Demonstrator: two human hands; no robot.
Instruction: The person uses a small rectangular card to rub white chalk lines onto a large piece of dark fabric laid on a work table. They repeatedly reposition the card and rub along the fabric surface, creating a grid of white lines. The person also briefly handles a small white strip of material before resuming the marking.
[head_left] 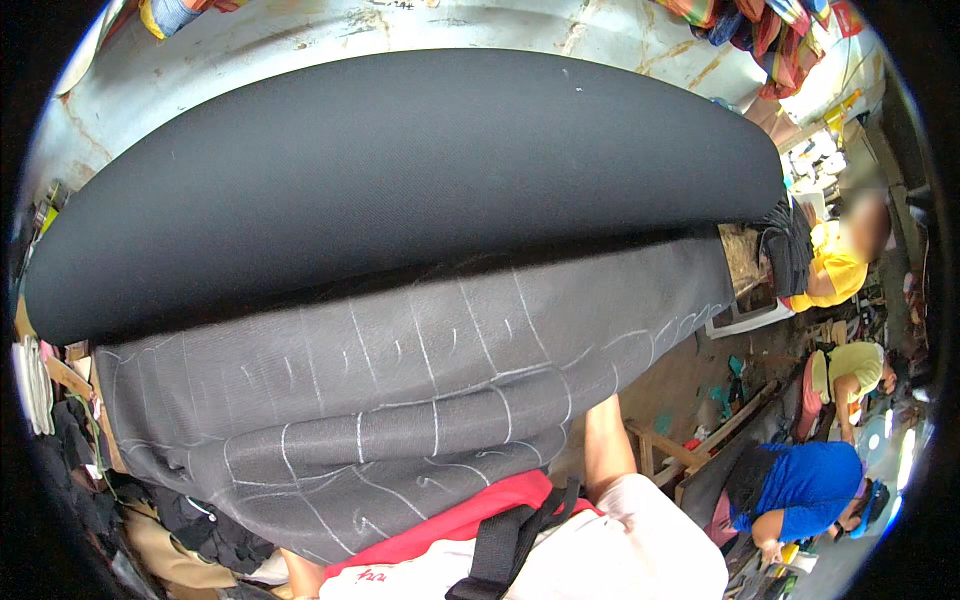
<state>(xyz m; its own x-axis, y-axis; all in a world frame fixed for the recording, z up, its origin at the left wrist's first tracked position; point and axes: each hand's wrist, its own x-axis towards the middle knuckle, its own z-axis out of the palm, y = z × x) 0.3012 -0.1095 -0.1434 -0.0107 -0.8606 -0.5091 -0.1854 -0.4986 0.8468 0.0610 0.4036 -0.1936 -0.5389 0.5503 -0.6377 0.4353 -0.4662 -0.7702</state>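
A big sheet of dark grey leather-like material (400, 340) hangs across the front of me, marked with white chalk lines and curved strokes. Its far part is turned over into a thick black roll (420, 160), smooth and matte. Near my body the sheet bunches in folds over my red-and-white shirt (440, 520). My right forearm (605, 450) reaches up and passes behind the sheet's right edge, so the right hand is hidden. Only a bit of my left forearm (303, 573) shows below the sheet at lower left; the left hand is covered too.
Dark cloth scraps (200, 520) and tan fabric (165, 550) lie at lower left. A person in yellow (835, 260) sits near a white plastic chair (750, 318) at right. Another in blue (810, 485) and one in pale green (850, 370) work by a wooden frame (720, 430).
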